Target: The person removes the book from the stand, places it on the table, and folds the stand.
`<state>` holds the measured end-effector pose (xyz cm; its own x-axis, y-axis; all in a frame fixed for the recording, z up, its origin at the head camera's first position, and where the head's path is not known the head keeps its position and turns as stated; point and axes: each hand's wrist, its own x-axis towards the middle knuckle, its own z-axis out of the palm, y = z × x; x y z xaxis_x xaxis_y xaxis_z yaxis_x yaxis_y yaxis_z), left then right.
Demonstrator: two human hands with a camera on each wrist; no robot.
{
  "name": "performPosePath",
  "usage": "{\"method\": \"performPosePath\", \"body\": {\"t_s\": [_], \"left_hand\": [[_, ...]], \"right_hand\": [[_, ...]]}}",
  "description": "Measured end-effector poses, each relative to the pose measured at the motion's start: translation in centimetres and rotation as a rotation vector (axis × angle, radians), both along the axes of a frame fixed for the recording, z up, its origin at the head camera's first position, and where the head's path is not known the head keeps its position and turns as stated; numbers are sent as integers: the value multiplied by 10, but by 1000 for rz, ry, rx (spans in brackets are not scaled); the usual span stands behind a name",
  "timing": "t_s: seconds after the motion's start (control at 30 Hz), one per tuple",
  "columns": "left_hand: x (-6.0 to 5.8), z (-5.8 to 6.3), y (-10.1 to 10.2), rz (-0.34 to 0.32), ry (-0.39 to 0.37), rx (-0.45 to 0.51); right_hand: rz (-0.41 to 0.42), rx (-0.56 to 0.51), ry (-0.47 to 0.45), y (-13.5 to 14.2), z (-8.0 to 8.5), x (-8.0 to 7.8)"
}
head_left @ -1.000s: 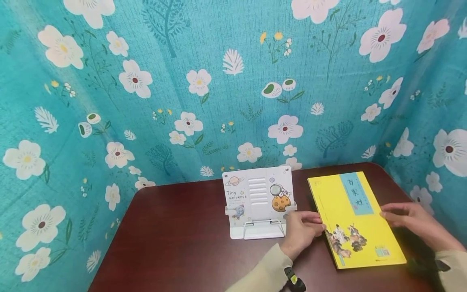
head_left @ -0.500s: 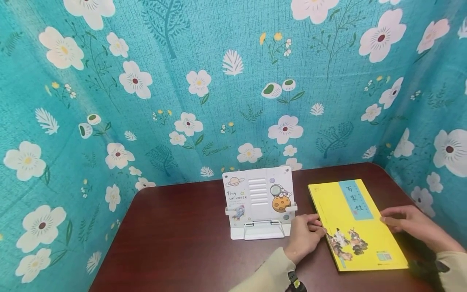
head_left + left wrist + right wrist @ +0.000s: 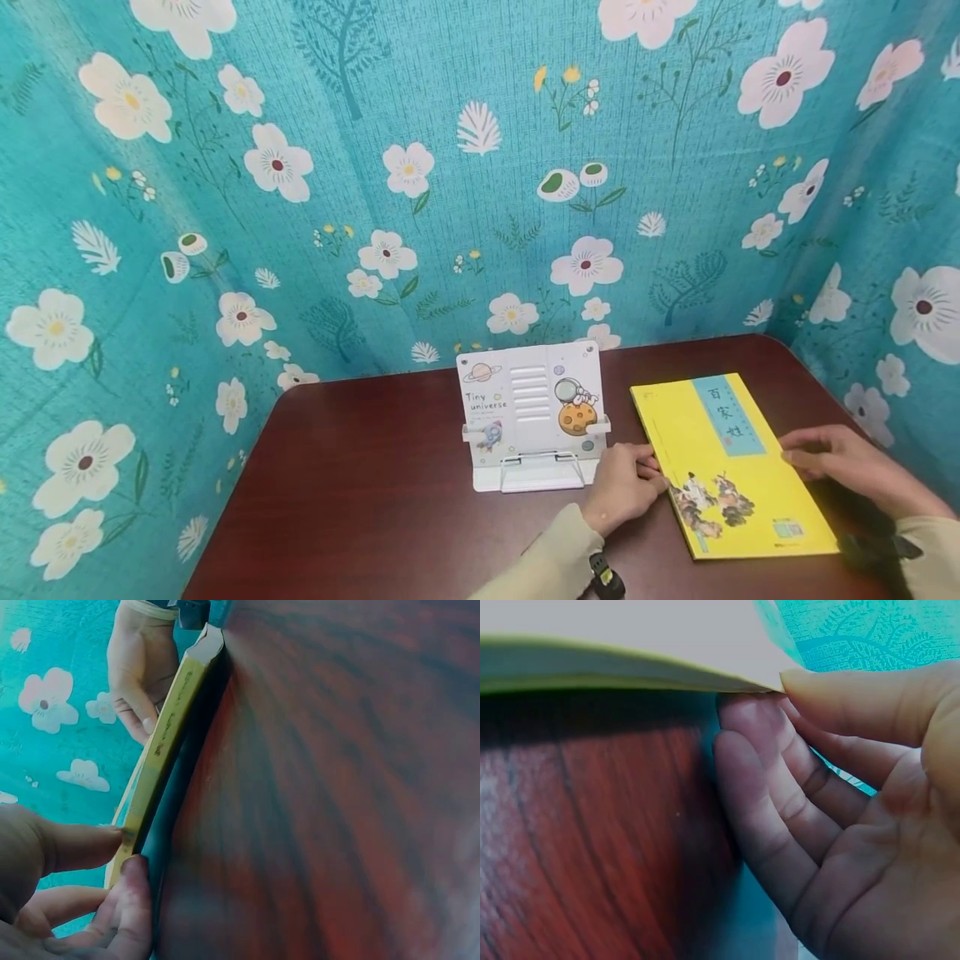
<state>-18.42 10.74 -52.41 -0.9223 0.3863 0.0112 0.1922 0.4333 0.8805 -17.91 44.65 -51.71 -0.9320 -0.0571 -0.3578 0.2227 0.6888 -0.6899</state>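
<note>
A yellow book (image 3: 720, 483) with a blue title panel and Chinese characters lies between both hands on the right of the table. My left hand (image 3: 624, 492) grips it at the spine (image 3: 163, 742), thumb on the cover side and fingertips below in the left wrist view. On the opposite side my right hand (image 3: 855, 467) pinches the page edge, thumb on top and fingers curled under it in the right wrist view (image 3: 840, 787). A dark shadow runs along the table beneath the book. To its left stands a white metal book stand (image 3: 532, 400) printed "Tiny universe", beside my left hand.
The dark red wooden table (image 3: 360, 500) has rounded back corners. A teal curtain (image 3: 450, 208) with white flowers hangs behind it and along both sides. Black straps with small devices sit at both wrists, over light sleeves (image 3: 551, 550).
The book's far edge has come down and toward me, its near edge shifting slightly nearer. Both hands move a little with it and keep their grip. The book stand stays put.
</note>
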Motion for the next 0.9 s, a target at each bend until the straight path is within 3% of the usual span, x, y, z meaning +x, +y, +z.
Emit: {"method": "performPosePath", "body": {"t_s": [0.5,0.9], "left_hand": [[-2,-3,-2,-46,23,-75],[-5,0,-3,-10,29,-81]], "right_hand": [[-16,-15,18,-3,-6,5],[-18,7,1,-1,-5,0]]}}
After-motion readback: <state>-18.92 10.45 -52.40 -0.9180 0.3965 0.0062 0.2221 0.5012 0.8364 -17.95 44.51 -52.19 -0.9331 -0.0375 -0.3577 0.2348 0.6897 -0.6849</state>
